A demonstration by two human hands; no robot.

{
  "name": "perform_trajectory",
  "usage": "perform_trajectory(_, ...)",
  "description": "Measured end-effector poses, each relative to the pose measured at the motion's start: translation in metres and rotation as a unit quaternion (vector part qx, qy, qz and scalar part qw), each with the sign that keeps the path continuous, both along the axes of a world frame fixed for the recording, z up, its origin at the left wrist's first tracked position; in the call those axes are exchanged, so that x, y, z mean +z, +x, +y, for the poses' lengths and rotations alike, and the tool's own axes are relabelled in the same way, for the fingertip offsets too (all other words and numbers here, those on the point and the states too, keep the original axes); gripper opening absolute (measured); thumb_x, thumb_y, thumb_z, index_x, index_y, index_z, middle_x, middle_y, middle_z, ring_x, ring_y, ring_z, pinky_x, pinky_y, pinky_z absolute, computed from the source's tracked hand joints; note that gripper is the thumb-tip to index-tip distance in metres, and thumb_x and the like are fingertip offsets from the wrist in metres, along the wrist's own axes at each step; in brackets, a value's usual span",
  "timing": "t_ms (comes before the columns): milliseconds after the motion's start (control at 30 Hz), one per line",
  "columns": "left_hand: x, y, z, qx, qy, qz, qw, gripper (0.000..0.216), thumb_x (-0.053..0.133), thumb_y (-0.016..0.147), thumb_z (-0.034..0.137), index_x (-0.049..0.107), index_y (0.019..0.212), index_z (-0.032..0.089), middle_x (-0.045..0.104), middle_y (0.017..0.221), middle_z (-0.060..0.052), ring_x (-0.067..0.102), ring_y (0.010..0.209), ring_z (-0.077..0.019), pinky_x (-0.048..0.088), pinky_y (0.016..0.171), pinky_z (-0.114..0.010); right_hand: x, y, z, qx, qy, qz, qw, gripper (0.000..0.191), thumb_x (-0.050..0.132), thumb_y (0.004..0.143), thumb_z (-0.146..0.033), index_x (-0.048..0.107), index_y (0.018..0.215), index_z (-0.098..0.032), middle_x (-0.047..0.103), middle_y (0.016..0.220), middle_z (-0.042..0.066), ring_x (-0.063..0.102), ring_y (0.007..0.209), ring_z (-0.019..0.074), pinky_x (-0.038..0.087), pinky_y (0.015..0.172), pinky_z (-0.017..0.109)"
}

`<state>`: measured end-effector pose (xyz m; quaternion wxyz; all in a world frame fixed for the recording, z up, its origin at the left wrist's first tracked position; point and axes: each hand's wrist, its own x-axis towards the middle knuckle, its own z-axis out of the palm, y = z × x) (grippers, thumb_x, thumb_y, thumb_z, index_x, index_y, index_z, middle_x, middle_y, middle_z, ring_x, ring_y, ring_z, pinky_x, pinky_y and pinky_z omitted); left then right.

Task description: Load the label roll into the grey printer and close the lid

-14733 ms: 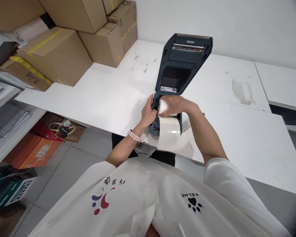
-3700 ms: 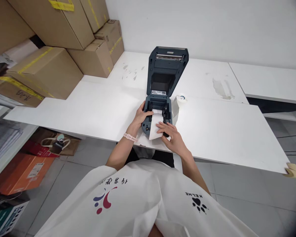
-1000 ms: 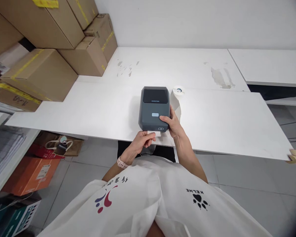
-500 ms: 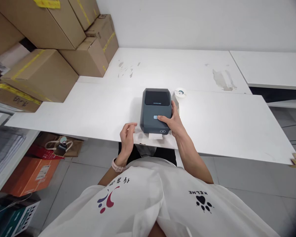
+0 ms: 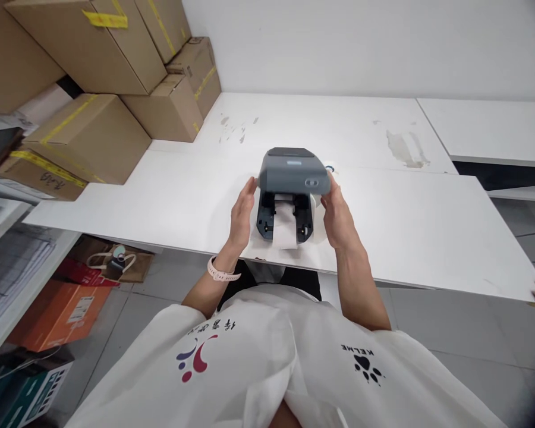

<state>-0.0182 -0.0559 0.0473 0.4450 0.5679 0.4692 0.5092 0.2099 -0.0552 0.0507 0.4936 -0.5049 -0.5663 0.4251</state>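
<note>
A dark grey label printer sits at the near edge of the white table. Its lid is raised partway, and a white paper strip runs out of the front. My left hand is against the printer's left side, fingers stretched up to the lid's edge. My right hand is on the right side, fingers reaching the lid's right edge. A white paper roll stands behind the printer, mostly hidden.
Stacked cardboard boxes fill the table's back left. A second white table stands at the right. Shelves and an orange box are on the floor side at the left. A stain marks the tabletop.
The printer was shut half a second ago with my right hand on top. Now both hands are at its sides and the lid is lifted partway, showing the paper strip inside.
</note>
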Motion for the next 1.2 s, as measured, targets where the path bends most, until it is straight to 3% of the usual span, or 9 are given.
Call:
perform_trajectory(167,-0.019,0.012,0.042,0.003,-0.098,0.095,0.991,0.082,0.065,0.091,0.037,0.028,0.164,0.029,0.027,0.174,-0.008,0.030,0.159,-0.0374,0.041,0.121,-0.050,0.020,0.001,0.042,-0.016,0.053,-0.053,0.997,0.085,0.025,0.091,-0.088,0.018,0.164,-0.045,0.026,0.174,-0.006,0.023,0.162,0.0275,0.029,0.129,0.052)
perform_trajectory(333,-0.040,0.018,0.059,-0.009,-0.106,0.112,0.988,0.086,0.066,0.087,0.028,0.027,0.164,0.023,0.053,0.158,-0.015,0.051,0.145,-0.0380,0.047,0.113,-0.048,0.016,0.003,0.080,-0.043,0.041,-0.037,0.998,0.089,0.042,0.092,-0.081,0.024,0.164,-0.033,0.041,0.167,0.005,0.033,0.158,0.0277,0.032,0.128,0.049)
perform_trajectory(500,-0.047,0.018,0.061,0.004,-0.058,0.125,0.990,0.081,0.068,0.085,0.026,0.036,0.160,0.025,0.069,0.136,-0.011,0.058,0.137,-0.0356,0.048,0.110,-0.043,0.006,-0.006,0.103,-0.036,0.079,-0.148,0.985,0.059,0.052,0.095,-0.059,0.065,0.138,-0.021,0.070,0.138,0.011,0.062,0.133,0.0317,0.046,0.116,0.049)
perform_trajectory(600,-0.048,0.018,0.064,0.025,-0.038,0.142,0.989,0.077,0.063,0.085,0.018,0.040,0.158,0.023,0.071,0.131,-0.012,0.058,0.137,-0.0368,0.046,0.114,-0.047,0.003,-0.021,0.102,0.045,0.086,-0.332,0.938,0.039,0.051,0.096,-0.037,0.078,0.115,-0.017,0.078,0.119,0.014,0.068,0.120,0.0365,0.043,0.115,0.056)
perform_trajectory(733,-0.050,0.018,0.066,0.033,-0.031,0.146,0.988,0.078,0.055,0.082,0.011,0.041,0.158,0.024,0.067,0.141,-0.011,0.053,0.144,-0.0355,0.039,0.122,-0.053,-0.003,-0.040,0.095,0.141,0.056,-0.488,0.860,0.030,0.058,0.089,-0.019,0.081,0.107,-0.018,0.081,0.107,0.016,0.069,0.118,0.0394,0.024,0.123,0.063)
perform_trajectory(867,-0.055,0.018,0.068,0.028,-0.027,0.125,0.991,0.081,0.053,0.079,0.010,0.040,0.158,0.025,0.060,0.152,-0.008,0.049,0.148,-0.0323,0.036,0.126,-0.053,0.003,-0.041,0.094,0.263,0.036,-0.514,0.816,0.033,0.062,0.088,-0.025,0.078,0.117,-0.021,0.081,0.111,0.012,0.070,0.114,0.0383,0.035,0.116,0.060)
perform_trajectory(1033,-0.058,0.017,0.068,0.028,-0.028,0.118,0.992,0.081,0.050,0.078,0.009,0.039,0.158,0.022,0.054,0.158,-0.009,0.047,0.150,-0.0298,0.035,0.126,-0.050,0.028,-0.001,0.078,0.396,0.015,-0.301,0.868,0.053,0.069,0.086,-0.055,0.071,0.130,-0.026,0.073,0.134,0.007,0.068,0.117,0.0345,0.052,0.101,0.049)
perform_trajectory(1133,-0.059,0.017,0.068,0.022,-0.024,0.107,0.994,0.079,0.050,0.080,0.010,0.040,0.157,0.023,0.055,0.156,-0.009,0.049,0.148,-0.0292,0.039,0.124,-0.050,0.026,0.050,0.053,0.374,-0.004,-0.150,0.915,0.052,0.080,0.075,-0.058,0.075,0.116,-0.027,0.077,0.115,0.007,0.071,0.101,0.0307,0.055,0.097,0.050)
perform_trajectory(1200,-0.059,0.017,0.067,0.021,-0.022,0.100,0.995,0.075,0.051,0.082,0.012,0.044,0.155,0.026,0.059,0.152,-0.007,0.052,0.145,-0.0285,0.042,0.122,-0.049,0.011,0.090,0.034,0.311,0.005,-0.056,0.949,0.047,0.086,0.065,-0.061,0.074,0.096,-0.029,0.074,0.087,0.005,0.069,0.083,0.0286,0.055,0.096,0.058)
